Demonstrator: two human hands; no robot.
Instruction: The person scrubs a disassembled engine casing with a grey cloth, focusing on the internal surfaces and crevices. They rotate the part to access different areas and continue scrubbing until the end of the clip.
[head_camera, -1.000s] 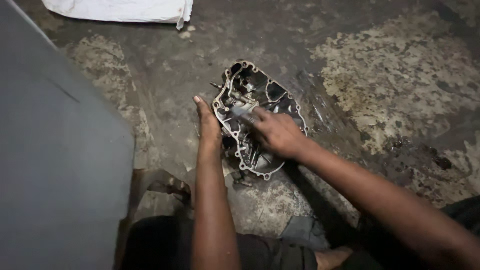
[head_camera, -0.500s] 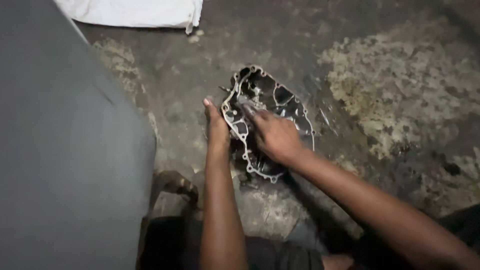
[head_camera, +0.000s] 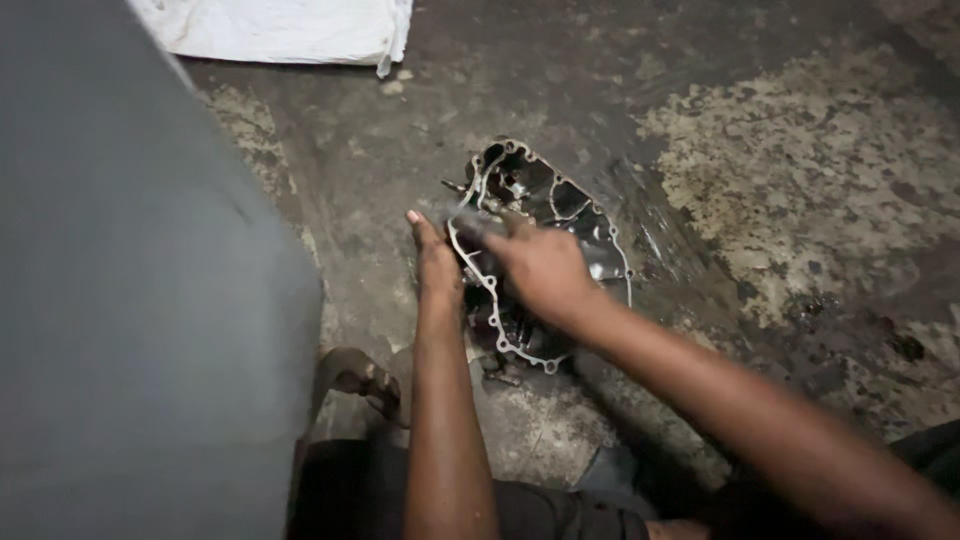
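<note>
Hands are both down on the metal engine casing (head_camera: 570, 215), which lies flat on the stained concrete floor (head_camera: 800, 180), open side up, its pale rim with bolt holes running all the way round. Left hand (head_camera: 437, 262) sits against the casing's left edge, fingers straight and held together, pointing away from the person, palm side pressed to the rim. Right hand (head_camera: 540, 270) comes in from the lower right and covers the middle of the casing, fingers curled shut around a small pale tool (head_camera: 470, 212); only its blurred tip shows, poking out toward the upper left over the rim, so its kind cannot be told. Inside the casing, dark cavities and small parts show at the far end, beyond the knuckles. Just below the casing, near the person's lap, a few small dark pieces lie on the floor. Up at the top edge lies a white cloth (head_camera: 290, 28), well apart from the work. Left of everything, a large grey panel (head_camera: 130, 320) fills that side of the view.
</note>
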